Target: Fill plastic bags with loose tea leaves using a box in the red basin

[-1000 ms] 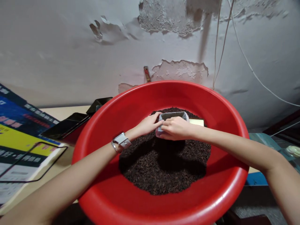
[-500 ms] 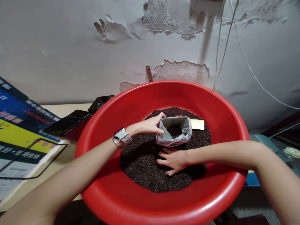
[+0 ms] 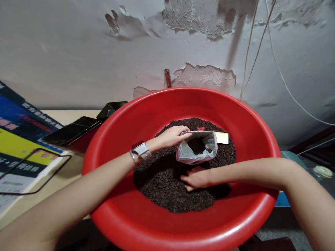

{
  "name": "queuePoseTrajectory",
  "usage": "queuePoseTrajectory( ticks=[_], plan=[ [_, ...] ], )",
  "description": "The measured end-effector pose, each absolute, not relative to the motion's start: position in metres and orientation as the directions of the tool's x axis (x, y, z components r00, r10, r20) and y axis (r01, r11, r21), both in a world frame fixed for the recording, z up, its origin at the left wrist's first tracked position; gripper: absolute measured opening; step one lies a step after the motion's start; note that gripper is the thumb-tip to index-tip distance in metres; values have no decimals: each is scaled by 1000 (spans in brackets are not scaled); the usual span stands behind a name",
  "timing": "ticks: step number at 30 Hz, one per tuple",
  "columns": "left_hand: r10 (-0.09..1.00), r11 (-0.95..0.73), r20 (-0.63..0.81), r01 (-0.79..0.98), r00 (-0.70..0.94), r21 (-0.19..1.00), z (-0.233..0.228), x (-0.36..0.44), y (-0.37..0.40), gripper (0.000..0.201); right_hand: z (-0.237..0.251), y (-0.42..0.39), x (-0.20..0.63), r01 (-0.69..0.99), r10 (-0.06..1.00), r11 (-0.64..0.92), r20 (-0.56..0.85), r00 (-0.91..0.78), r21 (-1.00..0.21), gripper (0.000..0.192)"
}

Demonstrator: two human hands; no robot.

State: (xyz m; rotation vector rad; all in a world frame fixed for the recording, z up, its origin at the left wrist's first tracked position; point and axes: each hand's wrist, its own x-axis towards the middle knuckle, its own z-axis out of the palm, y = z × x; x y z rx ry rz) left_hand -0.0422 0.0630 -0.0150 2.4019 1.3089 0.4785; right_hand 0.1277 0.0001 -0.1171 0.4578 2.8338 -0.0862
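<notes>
Peeling grey wall (image 3: 78, 52), dangling cables (image 3: 251, 45)

The print on the blue and yellow poster (image 3: 23, 136) is too blurred to read.

Beige worktop (image 3: 68, 116) against a peeling wall

A large round red plastic basin (image 3: 146, 115) rests on it, with flat black trays (image 3: 70, 134) and a blue-and-yellow printed sheet (image 3: 18, 146) lying to its left.

We see a wide red basin (image 3: 157, 115) holding a heap of dark loose tea leaves (image 3: 167, 188). Our left hand (image 3: 171, 136) grips the rim of a small silver pouch (image 3: 196, 151), its mouth open with leaves inside. Our right hand (image 3: 196, 178) rests curled in the heap, just near of the pouch.
</notes>
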Motion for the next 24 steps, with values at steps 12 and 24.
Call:
queuePoseTrajectory(
  ticks=[12, 24],
  plan=[
    [925, -380, 224, 780, 309, 497, -24, -41, 68, 39, 5, 20, 131, 526, 538, 834, -31, -843, 166, 34],
    [593, -802, 347, 570, 727, 178, 12, -4, 11, 32, -12, 102, 170, 709, 653, 702, 454, -606, -63, 27]
  ],
)
